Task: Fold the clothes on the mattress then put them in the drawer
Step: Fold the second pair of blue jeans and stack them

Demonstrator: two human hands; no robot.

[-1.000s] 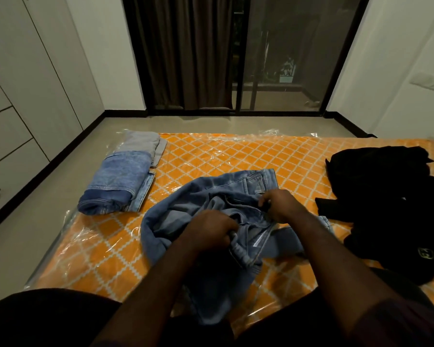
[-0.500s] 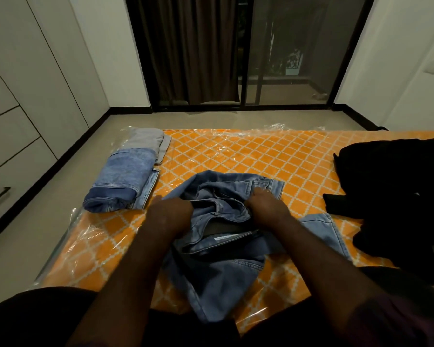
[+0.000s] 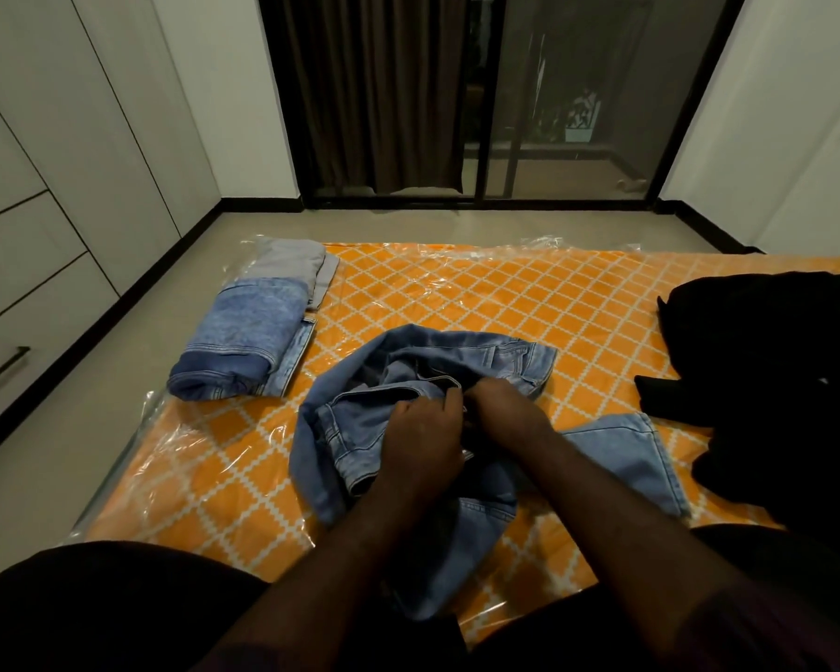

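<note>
A crumpled pair of light blue jeans (image 3: 360,409) lies in the middle of the orange patterned mattress (image 3: 481,293), which is wrapped in clear plastic. My left hand (image 3: 420,436) and my right hand (image 3: 503,412) sit side by side on the bunched waistband, both gripping the denim. One jeans leg spreads out to the right of my right forearm. A folded stack of blue jeans (image 3: 248,346) with a grey garment (image 3: 292,259) under it rests at the mattress's left edge. A heap of black clothes (image 3: 772,380) lies at the right.
White cabinet drawers (image 3: 15,303) with a dark handle (image 3: 1,368) line the left wall across a strip of bare floor. A dark curtain (image 3: 374,89) and glass sliding door (image 3: 568,94) stand beyond the mattress. My dark-clothed knees fill the bottom of the view.
My left hand, which had pulled out to the left side of the jeans half a second ago, has come back in beside my right hand at the waistband. The jeans are bunched differently.
</note>
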